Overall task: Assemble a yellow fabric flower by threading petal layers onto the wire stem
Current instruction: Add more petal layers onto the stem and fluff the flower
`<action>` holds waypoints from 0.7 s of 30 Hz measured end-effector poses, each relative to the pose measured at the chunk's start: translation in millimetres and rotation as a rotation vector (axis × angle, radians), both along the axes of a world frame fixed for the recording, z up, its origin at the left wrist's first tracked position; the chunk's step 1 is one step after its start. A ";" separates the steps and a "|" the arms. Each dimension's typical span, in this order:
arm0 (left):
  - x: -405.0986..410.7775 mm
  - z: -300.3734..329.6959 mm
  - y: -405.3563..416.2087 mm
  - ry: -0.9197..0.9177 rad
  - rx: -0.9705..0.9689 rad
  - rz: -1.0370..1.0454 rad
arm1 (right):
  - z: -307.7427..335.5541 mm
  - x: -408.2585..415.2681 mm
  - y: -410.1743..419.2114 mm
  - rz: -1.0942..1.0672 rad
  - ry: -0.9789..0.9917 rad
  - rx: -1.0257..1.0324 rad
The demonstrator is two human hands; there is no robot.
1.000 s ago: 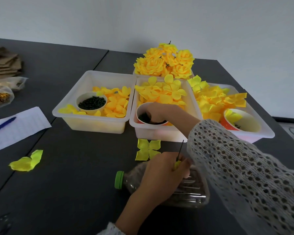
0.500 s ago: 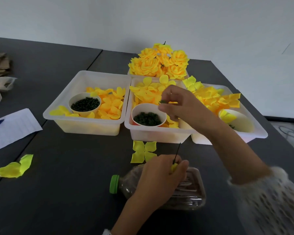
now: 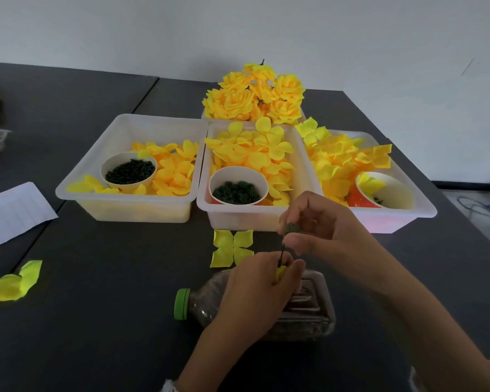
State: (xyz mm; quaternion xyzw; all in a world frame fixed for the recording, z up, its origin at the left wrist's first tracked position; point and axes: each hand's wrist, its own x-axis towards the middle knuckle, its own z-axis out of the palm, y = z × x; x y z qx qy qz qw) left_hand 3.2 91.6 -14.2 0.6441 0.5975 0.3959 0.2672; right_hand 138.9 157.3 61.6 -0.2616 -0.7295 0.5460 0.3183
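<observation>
My left hand (image 3: 255, 290) grips a small yellow flower bud (image 3: 279, 273) with a thin dark wire stem (image 3: 281, 253) sticking up from it. Just above the wire's tip, my right hand (image 3: 320, 224) pinches a small green ring piece (image 3: 292, 228) between thumb and forefinger. A four-lobed yellow petal layer (image 3: 231, 248) lies flat on the dark table to the left of my hands. Three white bins hold more yellow petals: left (image 3: 96, 193), middle (image 3: 238, 213), right (image 3: 402, 219).
A clear plastic bottle (image 3: 309, 315) with a green cap (image 3: 181, 303) lies under my left hand. Cups of green rings sit in the left bin (image 3: 128, 171) and middle bin (image 3: 237, 188). Finished yellow flowers (image 3: 255, 94) are piled behind. A loose petal (image 3: 12, 282) and paper (image 3: 12, 213) lie at left.
My right hand came back from the middle bin's cup with a green ring and lowered it to just above the wire tip. My left hand stayed holding the bud.
</observation>
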 end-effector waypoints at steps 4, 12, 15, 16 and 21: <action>0.2 0.6 -0.2 -0.004 -0.014 -0.003 | 1.9 -1.0 -2.4 -0.024 0.006 -0.007; 0.5 -0.2 -1.5 -0.023 -0.013 0.004 | 0.8 -5.0 -8.7 -0.016 0.005 -0.005; 0.8 -1.3 -1.2 -0.036 -0.007 0.010 | -2.1 -5.3 -12.3 -0.036 0.017 -0.019; 1.0 -1.3 -1.1 -0.039 -0.003 0.010 | -3.1 -4.9 -13.0 -0.049 0.029 -0.030; 0.5 -3.0 -0.8 -0.037 0.010 0.016 | -8.8 -5.0 -17.2 -0.084 0.039 -0.034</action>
